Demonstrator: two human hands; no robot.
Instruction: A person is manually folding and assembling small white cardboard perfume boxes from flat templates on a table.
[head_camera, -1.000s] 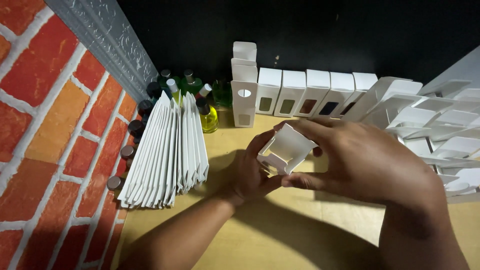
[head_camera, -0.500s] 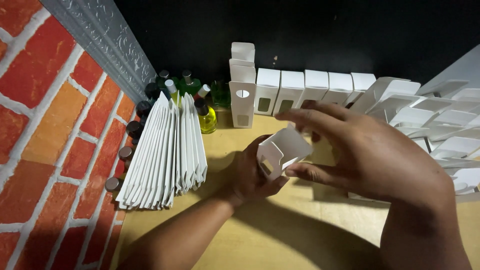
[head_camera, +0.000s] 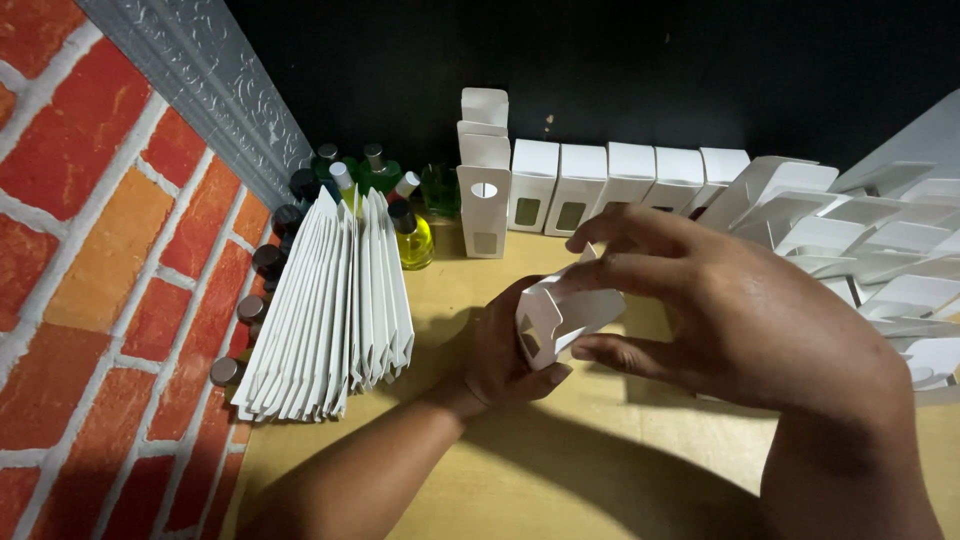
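A small white cardboard box (head_camera: 562, 318) with a cut-out window is held over the wooden table (head_camera: 600, 470), tilted on its side. My left hand (head_camera: 500, 355) cups it from below and behind. My right hand (head_camera: 720, 310) wraps it from the right, fingers over its top and thumb beneath. To the left lies a fanned stack of flat white box blanks (head_camera: 335, 310). A row of upright finished white boxes (head_camera: 600, 185) lines the back, one taller with its flap open (head_camera: 484, 185).
Small glass bottles (head_camera: 412, 232) with yellow and green liquid and dark caps stand at the back left beside a brick-pattern wall (head_camera: 110, 260). A heap of assembled white boxes (head_camera: 880, 250) fills the right side. A black backdrop closes the rear.
The box has turned from open end up to lying on its side with the window face showing. My right hand's fingers have shifted over its top.
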